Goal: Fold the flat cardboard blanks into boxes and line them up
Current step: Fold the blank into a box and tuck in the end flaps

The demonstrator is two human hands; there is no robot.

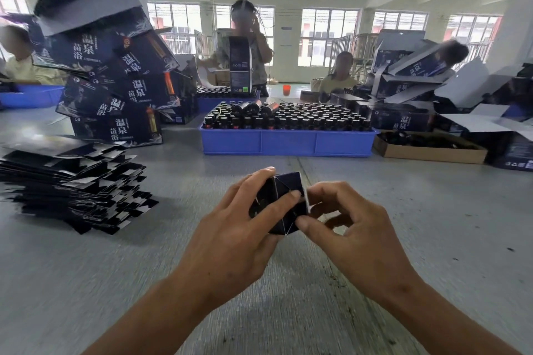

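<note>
Hands (239, 228) (354, 236) in pinching grip on dark box (278, 204), blue tray (288, 143) of black-capped bottles (288, 119) behind

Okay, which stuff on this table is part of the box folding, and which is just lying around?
Part of the job:
- dark box, gripped by left hand and right hand
- flat blanks
- folded boxes

Lying about:
- blue crate of bottles
- brown carton
- orange cup

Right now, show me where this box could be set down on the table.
Bare grey table lies right of the right hand, below the brown carton. Another bare strip runs between the flat blanks and the left hand, which with the right grips the box. The far side is crowded: stacked boxes, blue bottle crate.
</note>
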